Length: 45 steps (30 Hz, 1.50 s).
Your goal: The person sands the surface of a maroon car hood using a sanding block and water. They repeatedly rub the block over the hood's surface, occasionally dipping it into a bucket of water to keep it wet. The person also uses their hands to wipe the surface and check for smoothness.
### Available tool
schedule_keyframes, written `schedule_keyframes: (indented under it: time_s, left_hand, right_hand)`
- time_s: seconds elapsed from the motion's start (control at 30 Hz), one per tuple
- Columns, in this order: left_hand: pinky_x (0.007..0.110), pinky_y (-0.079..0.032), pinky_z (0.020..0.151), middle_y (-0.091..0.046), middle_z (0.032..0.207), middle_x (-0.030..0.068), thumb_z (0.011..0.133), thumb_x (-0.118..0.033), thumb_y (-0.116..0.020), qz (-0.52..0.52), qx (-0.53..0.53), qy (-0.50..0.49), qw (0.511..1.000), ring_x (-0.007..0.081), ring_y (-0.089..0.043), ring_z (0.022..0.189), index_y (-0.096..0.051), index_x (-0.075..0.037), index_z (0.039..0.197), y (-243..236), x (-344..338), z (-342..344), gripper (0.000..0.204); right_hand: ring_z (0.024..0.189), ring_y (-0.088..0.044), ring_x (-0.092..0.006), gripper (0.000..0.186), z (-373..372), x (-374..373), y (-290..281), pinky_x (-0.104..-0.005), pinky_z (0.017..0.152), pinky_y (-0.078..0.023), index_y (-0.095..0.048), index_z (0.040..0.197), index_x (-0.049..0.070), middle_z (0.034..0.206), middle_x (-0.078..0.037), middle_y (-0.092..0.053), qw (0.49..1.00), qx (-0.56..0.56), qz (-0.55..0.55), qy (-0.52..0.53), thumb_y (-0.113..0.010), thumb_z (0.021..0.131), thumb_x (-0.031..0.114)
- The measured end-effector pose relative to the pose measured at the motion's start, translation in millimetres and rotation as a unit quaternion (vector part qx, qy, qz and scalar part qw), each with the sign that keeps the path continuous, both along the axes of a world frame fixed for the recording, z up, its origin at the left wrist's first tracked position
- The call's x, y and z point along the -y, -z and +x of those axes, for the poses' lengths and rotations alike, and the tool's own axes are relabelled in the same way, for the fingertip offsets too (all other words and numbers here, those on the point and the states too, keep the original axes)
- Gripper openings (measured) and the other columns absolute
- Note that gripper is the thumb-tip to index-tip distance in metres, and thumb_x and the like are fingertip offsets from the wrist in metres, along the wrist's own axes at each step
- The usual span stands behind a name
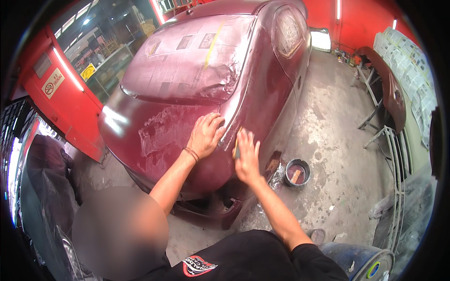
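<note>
At far left hangs a dark plastic sheet (49,178); beside it stands a red door (70,122) bearing a prohibition sign (53,83); next, filling the middle, is a maroon car (192,110), rear end toward the person, its rear window covered with masking film (187,56). Pale, patchy residue (159,129) lies across the boot lid, with a wet-looking sheen near the hands; the left hand (206,135) rests along the rear corner of the bodywork, fingers extended and slightly spread, gripping nothing that shows. Just right of it, the right hand (247,157) lies against the same corner, fingers nearly straight, pressing a thin yellowish pad (237,153) to the paint – most of it hidden, so its exact kind cannot be told. Further right, on the stained concrete floor, sits a black bucket (295,184) with murky liquid and a brown block (296,176); beyond stand a bumper (391,91) on a metal stand (398,187), and a paper-masked panel (410,65).

The step in hand looks like wet sanding of the corner; the next stroke calls for even, flat pressure along the curve – a hard edge could cut through the paint.
</note>
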<state>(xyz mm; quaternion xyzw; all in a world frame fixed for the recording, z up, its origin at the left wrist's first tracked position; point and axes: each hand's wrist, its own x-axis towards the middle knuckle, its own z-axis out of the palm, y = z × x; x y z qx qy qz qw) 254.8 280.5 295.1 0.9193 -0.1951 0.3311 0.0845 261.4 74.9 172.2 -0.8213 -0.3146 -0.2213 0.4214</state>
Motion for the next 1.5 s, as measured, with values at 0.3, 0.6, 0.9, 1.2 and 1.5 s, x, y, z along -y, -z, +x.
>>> schedule_keyframes:
  time_s: [0.3,0.6,0.9,1.2,1.5]
  left_hand:
    - [0.052,-0.045,0.116,-0.066,0.136,0.0205,0.103,-0.026,-0.067,-0.035,-0.047,-0.053,0.997,0.0391,-0.06,0.132,-0.065,-0.001,0.134,-2,10,-9,0.04]
    - [0.053,-0.045,0.116,-0.064,0.138,0.0216,0.102,-0.025,-0.068,-0.051,-0.034,-0.043,0.997,0.0415,-0.06,0.132,-0.066,-0.001,0.132,-1,18,-4,0.039]
    - [0.054,-0.045,0.111,-0.062,0.135,0.0225,0.099,-0.027,-0.069,-0.08,-0.042,-0.044,0.995,0.0423,-0.059,0.127,-0.063,0.0,0.131,-5,29,22,0.043]
    - [0.053,-0.044,0.118,-0.062,0.145,0.0198,0.096,-0.027,-0.075,-0.016,-0.066,-0.073,0.995,0.0405,-0.057,0.138,-0.063,-0.001,0.138,-23,51,43,0.051]
    - [0.054,-0.044,0.119,-0.06,0.148,0.0196,0.092,-0.025,-0.079,0.013,-0.112,-0.115,0.987,0.0415,-0.055,0.141,-0.061,-0.001,0.142,-27,54,37,0.059]
  right_hand:
    - [0.167,-0.02,-0.0392,0.07,90,-8,-32,-0.0774,0.127,-0.008,-0.032,0.171,0.01,0.179,-0.014,-0.028,0.997,0.038,-0.062,0.006,-0.057,0.108,0.026]
    - [0.169,-0.01,-0.0351,0.072,240,-29,-90,-0.0753,0.128,-0.006,-0.015,0.176,0.012,0.183,-0.012,-0.014,0.995,-0.034,-0.002,0.095,-0.034,0.117,0.05]
    - [0.169,-0.007,-0.0395,0.08,49,7,-7,-0.0753,0.127,0.002,-0.015,0.176,0.011,0.183,-0.014,-0.013,0.996,-0.042,-0.078,-0.011,-0.043,0.113,0.052]
    - [0.169,-0.01,-0.032,0.069,392,-14,-153,-0.0764,0.127,-0.004,-0.017,0.176,0.018,0.184,-0.002,-0.013,0.997,-0.021,0.015,0.07,-0.03,0.117,0.051]
    - [0.168,-0.01,-0.0427,0.067,135,9,-34,-0.0763,0.127,0.004,-0.032,0.172,0.017,0.181,-0.01,-0.024,0.994,-0.017,-0.031,-0.104,-0.051,0.111,0.037]
